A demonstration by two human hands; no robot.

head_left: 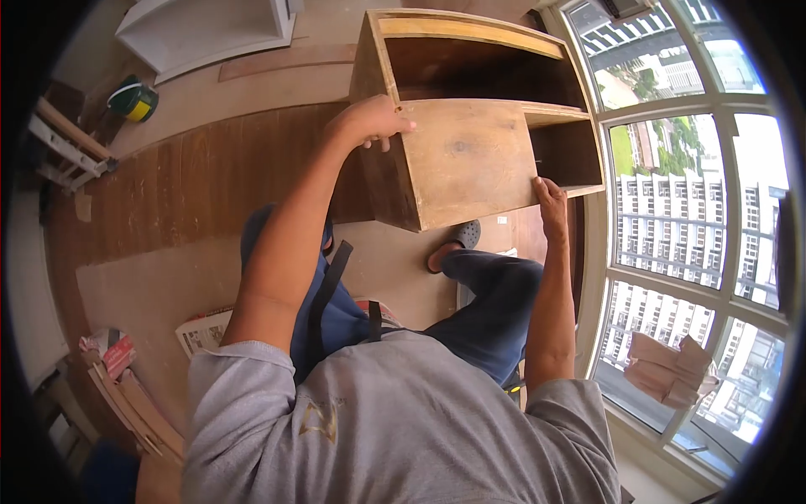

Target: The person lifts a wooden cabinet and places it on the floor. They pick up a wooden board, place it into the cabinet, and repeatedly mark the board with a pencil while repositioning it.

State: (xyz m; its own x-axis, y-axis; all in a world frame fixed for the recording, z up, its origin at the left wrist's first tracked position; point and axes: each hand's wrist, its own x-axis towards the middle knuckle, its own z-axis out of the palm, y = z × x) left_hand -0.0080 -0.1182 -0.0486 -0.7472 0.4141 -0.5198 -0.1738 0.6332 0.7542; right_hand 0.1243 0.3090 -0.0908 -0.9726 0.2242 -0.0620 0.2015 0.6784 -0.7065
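The person wears a grey T-shirt (420, 420) with short sleeves, which fills the bottom of the frame and has a gold-brown angular mark (320, 422) left of the middle, with small writing too small to read. The trousers (495, 296) are dark blue, and a black strap (327, 296) hangs near the centre of the frame. On the foot, in the middle of the frame, is a grey clog (463, 234) with small holes on its top.

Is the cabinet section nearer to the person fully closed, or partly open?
Partly open. The wooden panel covers its left side, but at the right, beside the right hand, the dark inside of the cabinet shows.
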